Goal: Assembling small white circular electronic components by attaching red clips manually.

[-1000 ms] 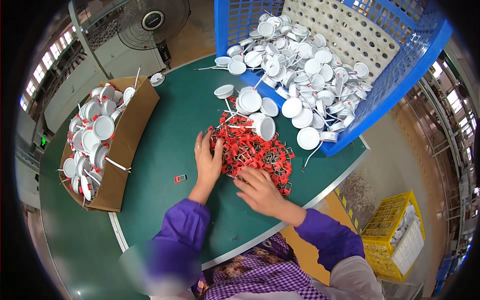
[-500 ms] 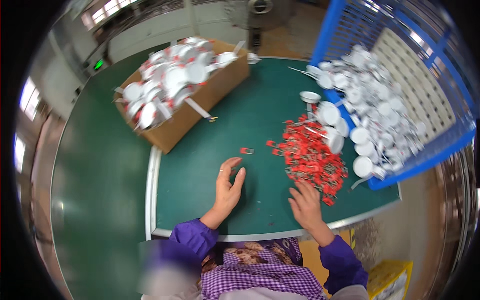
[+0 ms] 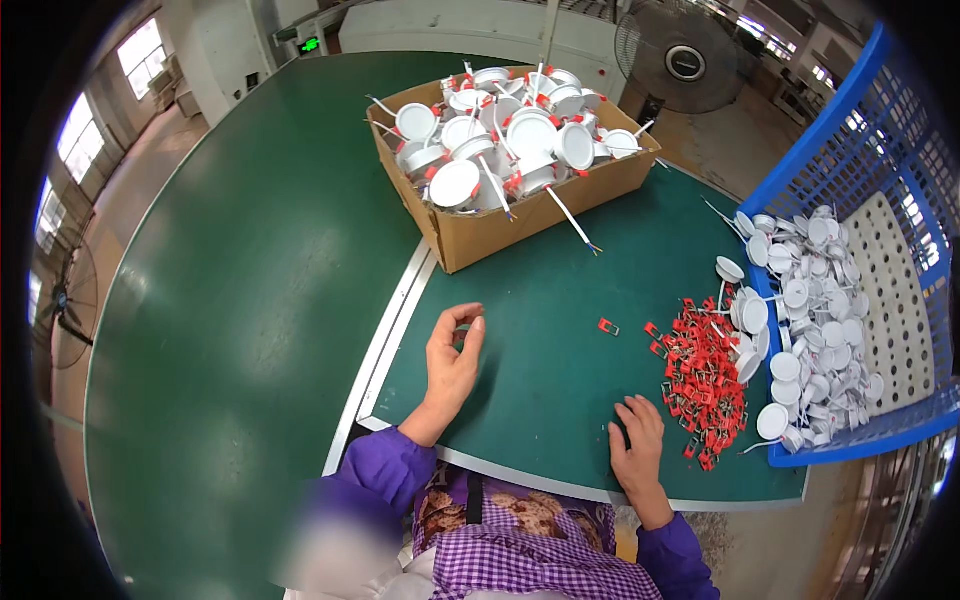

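Note:
My left hand (image 3: 455, 355) rests on the green table (image 3: 250, 300), thumb and forefinger curled into a ring; I cannot tell whether something small is pinched there. My right hand (image 3: 638, 440) lies flat near the table's front edge with nothing in it, just left of a heap of small red clips (image 3: 705, 385). One stray red clip (image 3: 607, 326) lies between my hands and the heap. White round lamp bodies (image 3: 820, 320) with thin wires spill out of a tipped blue crate (image 3: 900, 200) onto the table beside the red clips.
A cardboard box (image 3: 500, 235) at the back holds several white round lamps (image 3: 520, 140) fitted with red clips and wires. A pale seam strip (image 3: 385, 350) runs across the table left of my left hand. A floor fan (image 3: 685, 55) stands behind the box.
My left hand has curled its thumb and forefinger together; half a second ago it was spread. My right hand has drawn back from the red heap toward the table edge. The view has swung.

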Tool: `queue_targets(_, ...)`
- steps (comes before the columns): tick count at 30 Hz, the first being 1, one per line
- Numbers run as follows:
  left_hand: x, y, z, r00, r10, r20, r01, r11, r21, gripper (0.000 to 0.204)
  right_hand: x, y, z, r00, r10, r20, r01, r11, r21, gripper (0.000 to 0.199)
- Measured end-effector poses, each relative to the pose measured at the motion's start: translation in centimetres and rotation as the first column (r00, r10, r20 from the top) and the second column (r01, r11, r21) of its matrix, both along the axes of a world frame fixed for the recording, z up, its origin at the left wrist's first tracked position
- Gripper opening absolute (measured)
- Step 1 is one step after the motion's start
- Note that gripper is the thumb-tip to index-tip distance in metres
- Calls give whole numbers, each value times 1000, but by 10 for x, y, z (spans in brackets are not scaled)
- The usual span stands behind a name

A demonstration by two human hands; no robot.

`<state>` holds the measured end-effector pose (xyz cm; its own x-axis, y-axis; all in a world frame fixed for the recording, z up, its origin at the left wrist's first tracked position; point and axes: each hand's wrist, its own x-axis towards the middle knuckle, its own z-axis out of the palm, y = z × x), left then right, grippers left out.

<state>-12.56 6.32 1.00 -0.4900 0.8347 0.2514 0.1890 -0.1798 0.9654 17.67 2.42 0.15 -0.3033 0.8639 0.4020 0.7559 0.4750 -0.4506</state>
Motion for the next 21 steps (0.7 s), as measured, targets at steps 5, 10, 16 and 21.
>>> queue_targets(5, -81, 76, 48, 933, 324, 157, -346, 928, 138, 29, -26, 13, 18, 974, 19, -226, -58, 984, -168, 30)
queue_targets(10, -162, 201, 83, 780, 502, -374, -585, 797, -149, 64, -44, 26, 14, 945, 25, -325, -93, 976, -196, 29)
queue_targets(16, -215, 239, 105, 954, 76, -291, -253, 729, -636, 21, -72, 40, 11, 894, 39, -447, -203, 923, -326, 30)
queue_targets(21, -224, 229, 104, 981, -9, -192, -123, 736, -665, 12, -78, 127, 7, 673, -114, -731, -315, 850, -422, 41)
